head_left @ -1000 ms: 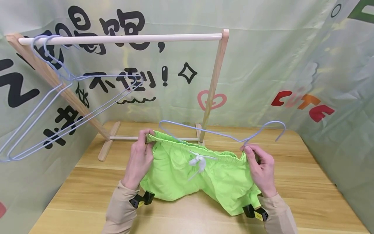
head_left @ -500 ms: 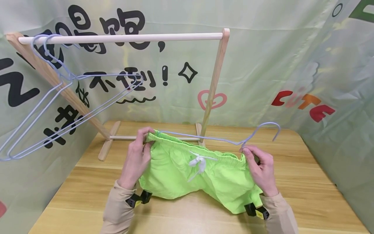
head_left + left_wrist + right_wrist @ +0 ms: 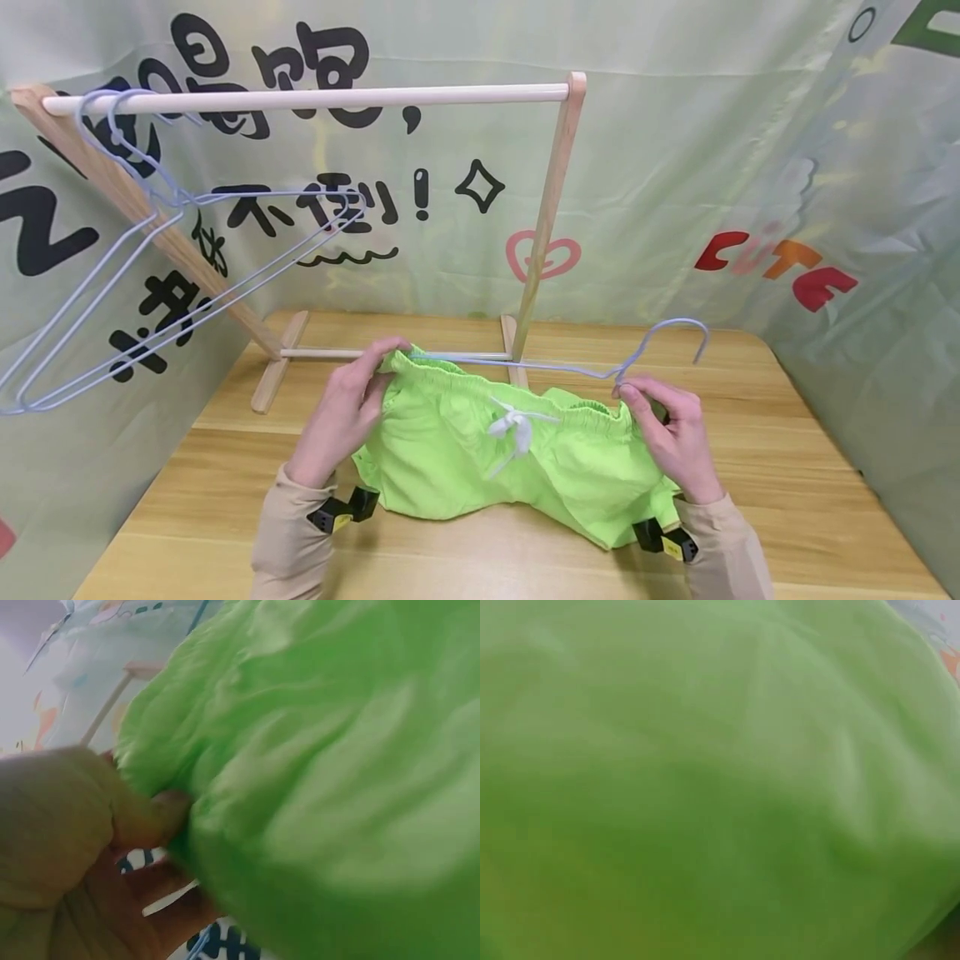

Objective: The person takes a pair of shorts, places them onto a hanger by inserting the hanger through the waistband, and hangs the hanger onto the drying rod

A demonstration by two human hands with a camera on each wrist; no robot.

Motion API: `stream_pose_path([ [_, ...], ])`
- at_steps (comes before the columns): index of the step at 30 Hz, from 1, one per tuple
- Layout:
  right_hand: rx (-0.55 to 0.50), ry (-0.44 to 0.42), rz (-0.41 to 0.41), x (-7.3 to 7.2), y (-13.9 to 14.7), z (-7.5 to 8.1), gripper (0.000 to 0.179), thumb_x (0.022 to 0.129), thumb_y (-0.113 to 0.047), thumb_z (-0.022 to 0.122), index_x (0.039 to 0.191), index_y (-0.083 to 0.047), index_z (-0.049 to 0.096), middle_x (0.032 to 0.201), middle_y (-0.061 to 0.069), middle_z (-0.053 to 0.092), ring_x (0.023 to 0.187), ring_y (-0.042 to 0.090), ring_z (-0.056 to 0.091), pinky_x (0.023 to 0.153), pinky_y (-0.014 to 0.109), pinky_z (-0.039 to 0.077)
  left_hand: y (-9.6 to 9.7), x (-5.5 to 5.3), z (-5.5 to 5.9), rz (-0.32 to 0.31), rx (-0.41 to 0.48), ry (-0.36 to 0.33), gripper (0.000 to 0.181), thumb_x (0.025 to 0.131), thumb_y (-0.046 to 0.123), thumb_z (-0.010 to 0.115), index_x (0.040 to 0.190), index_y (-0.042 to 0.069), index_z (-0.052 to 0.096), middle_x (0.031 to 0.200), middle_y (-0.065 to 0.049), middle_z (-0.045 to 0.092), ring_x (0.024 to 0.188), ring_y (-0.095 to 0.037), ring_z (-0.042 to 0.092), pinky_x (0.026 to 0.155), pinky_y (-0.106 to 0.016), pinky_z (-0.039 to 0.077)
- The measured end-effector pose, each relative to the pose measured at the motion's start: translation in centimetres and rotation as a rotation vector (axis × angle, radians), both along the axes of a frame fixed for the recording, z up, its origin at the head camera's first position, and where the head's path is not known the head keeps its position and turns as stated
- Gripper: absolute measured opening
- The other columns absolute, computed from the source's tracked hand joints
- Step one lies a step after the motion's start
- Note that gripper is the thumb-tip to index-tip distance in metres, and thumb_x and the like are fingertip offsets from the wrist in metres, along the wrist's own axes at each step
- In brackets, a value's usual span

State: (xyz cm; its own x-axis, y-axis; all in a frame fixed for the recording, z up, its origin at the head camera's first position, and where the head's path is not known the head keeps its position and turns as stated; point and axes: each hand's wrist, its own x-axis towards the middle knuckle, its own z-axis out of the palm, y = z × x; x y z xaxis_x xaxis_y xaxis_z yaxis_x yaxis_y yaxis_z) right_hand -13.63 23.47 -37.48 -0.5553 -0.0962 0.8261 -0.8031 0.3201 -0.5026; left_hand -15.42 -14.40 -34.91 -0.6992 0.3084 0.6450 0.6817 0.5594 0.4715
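Note:
Bright green shorts (image 3: pixel 465 454) with an elastic waist and a white drawstring bow (image 3: pixel 519 429) are held up, waistband uppermost, above the wooden table. At the left end of the waistband, my left hand (image 3: pixel 341 417) pinches the cloth; in the left wrist view its thumb (image 3: pixel 169 814) presses the gathered edge. A blue clothes hanger (image 3: pixel 558 367) lies along the waist opening, its hook pointing right and its left end behind the band near my left fingers. My right hand (image 3: pixel 678 437) pinches the hanger below its hook together with the right waistband corner. Green cloth (image 3: pixel 705 750) hides that hand in the right wrist view.
A wooden rack with a white rail (image 3: pixel 315 98) stands at the back left on the table (image 3: pixel 795 467). Two or more blue hangers (image 3: pixel 168 200) hang at its left end. Printed cloth walls (image 3: pixel 660 150) enclose the back and sides.
The hanger's left end has dropped from above the waistband to behind its left end, and the hook has tilted slightly left and down. My left hand has shifted its fingers rightward over the band.

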Motion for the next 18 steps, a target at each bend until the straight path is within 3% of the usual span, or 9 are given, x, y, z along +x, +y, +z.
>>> stream_pose_path([
  [2,0.022,-0.019,-0.002,0.1,0.0,0.2,0.017,0.088,0.020,0.056,0.088,0.010,0.070,0.091,-0.015,0.073,0.078,-0.006,0.063,0.071,0.009,0.049,-0.4,0.1,0.1,-0.030,-0.044,-0.024,0.049,0.085,-0.020,0.060,0.126,0.007,0.058,0.112,-0.013,0.073,0.058,0.001,0.032,0.057,-0.022,0.050],
  [6,0.079,-0.059,-0.012,0.4,-0.1,0.4,0.022,0.083,0.024,0.056,0.085,0.007,0.070,0.090,-0.019,0.071,0.079,-0.004,0.064,0.074,0.009,0.050,-1.2,0.5,0.3,-0.087,-0.120,-0.088,0.050,0.086,-0.017,0.062,0.127,0.011,0.059,0.116,-0.009,0.073,0.072,-0.004,0.058,0.076,-0.030,0.061],
  [8,0.097,-0.060,-0.009,0.4,-0.1,0.4,0.024,0.082,0.025,0.056,0.085,0.006,0.071,0.088,-0.014,0.072,0.079,-0.002,0.066,0.076,0.009,0.050,-1.5,0.6,0.5,-0.114,-0.141,-0.125,0.049,0.087,-0.015,0.062,0.127,0.013,0.059,0.117,-0.006,0.073,0.083,-0.009,0.065,0.083,-0.034,0.062],
  [15,0.159,-0.061,-0.001,0.5,0.0,0.3,0.026,0.083,0.023,0.058,0.087,0.002,0.072,0.080,0.006,0.074,0.079,0.000,0.066,0.077,0.010,0.051,-2.5,1.1,0.8,-0.197,-0.181,-0.206,0.049,0.086,-0.013,0.064,0.126,0.014,0.060,0.112,-0.002,0.075,0.083,-0.007,0.066,0.084,-0.031,0.061],
  [18,0.190,-0.050,0.023,0.5,-0.1,0.2,0.026,0.081,0.023,0.060,0.088,0.001,0.073,0.078,0.009,0.073,0.076,0.002,0.066,0.075,0.010,0.052,-2.7,1.4,1.0,-0.232,-0.190,-0.245,0.050,0.083,-0.016,0.065,0.123,0.013,0.061,0.116,-0.004,0.075,0.098,-0.015,0.073,0.092,-0.036,0.061],
])
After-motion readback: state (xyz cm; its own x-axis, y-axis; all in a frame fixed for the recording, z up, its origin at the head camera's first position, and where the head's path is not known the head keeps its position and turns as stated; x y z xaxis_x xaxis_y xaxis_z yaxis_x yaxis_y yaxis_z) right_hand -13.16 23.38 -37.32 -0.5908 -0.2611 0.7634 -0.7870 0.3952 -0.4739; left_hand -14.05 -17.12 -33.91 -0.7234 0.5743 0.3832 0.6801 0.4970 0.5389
